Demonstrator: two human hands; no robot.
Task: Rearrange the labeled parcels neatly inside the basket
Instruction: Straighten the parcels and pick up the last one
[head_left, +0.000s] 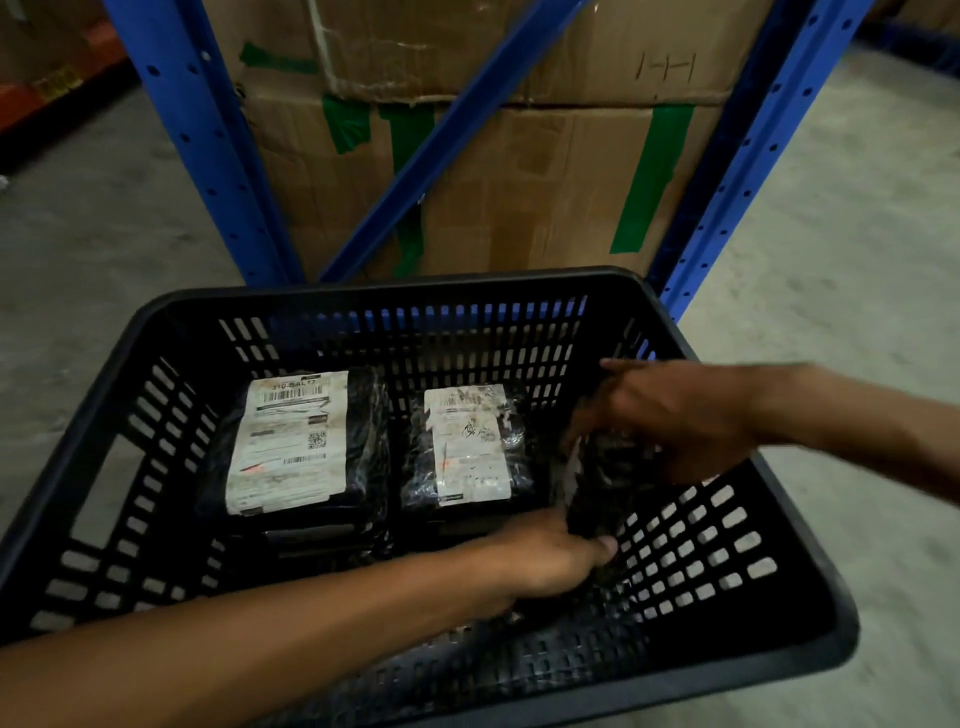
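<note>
A black slotted plastic basket (156, 395) fills the lower half of the head view. Two black-wrapped parcels with white labels lie flat side by side on its floor: a larger parcel (291, 441) at the left and a smaller parcel (470, 444) in the middle. A third black parcel (602, 483) stands tilted against the basket's right side. My right hand (675, 415) grips its upper part. My left hand (550, 558) holds its lower end, thumb against the wrap. The third parcel's label is mostly hidden; the hands are blurred.
Behind the basket stands a blue metal rack (208, 156) with a diagonal brace, holding large cardboard boxes (519, 182) patched with green tape. Grey concrete floor (831, 234) lies to the left and right.
</note>
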